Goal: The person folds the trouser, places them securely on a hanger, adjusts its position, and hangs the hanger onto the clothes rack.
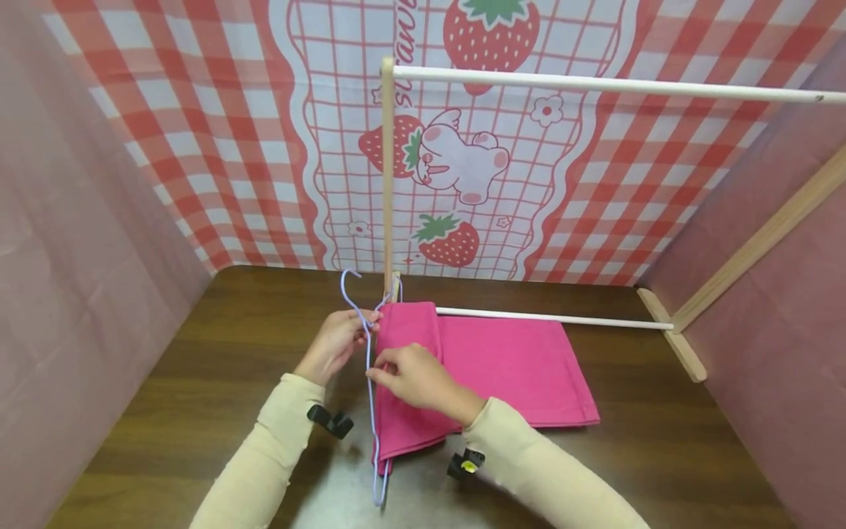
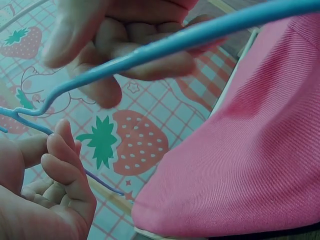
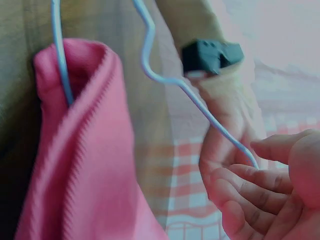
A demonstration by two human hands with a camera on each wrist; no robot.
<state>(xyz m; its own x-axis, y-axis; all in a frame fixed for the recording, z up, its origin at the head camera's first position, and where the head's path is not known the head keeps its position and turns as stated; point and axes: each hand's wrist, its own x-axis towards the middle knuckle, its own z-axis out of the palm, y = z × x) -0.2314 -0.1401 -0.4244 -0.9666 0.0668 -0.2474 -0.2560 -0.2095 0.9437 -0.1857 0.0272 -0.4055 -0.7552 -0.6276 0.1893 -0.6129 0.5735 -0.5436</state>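
A light-blue wire hanger (image 1: 369, 382) lies with its hook toward the back of the table. My left hand (image 1: 340, 339) pinches it near the neck below the hook. Beside the hanger's long wire is my right hand (image 1: 418, 375); in the right wrist view its thumb and bent fingers (image 3: 255, 200) stand apart around the wire, without a firm grip. A folded pink twill cloth (image 1: 509, 367) lies to the right, its left part folded over. In the right wrist view, one wire of the hanger runs inside the fold of the pink cloth (image 3: 100, 150).
Behind the cloth stands a wooden rack post (image 1: 388, 176) with a white upper rail (image 1: 595, 82) and a white lower rail (image 1: 529, 316). Its right foot (image 1: 674, 338) rests on the brown wooden table (image 1: 198, 367). A strawberry-print checked curtain (image 1: 231, 147) hangs at the back.
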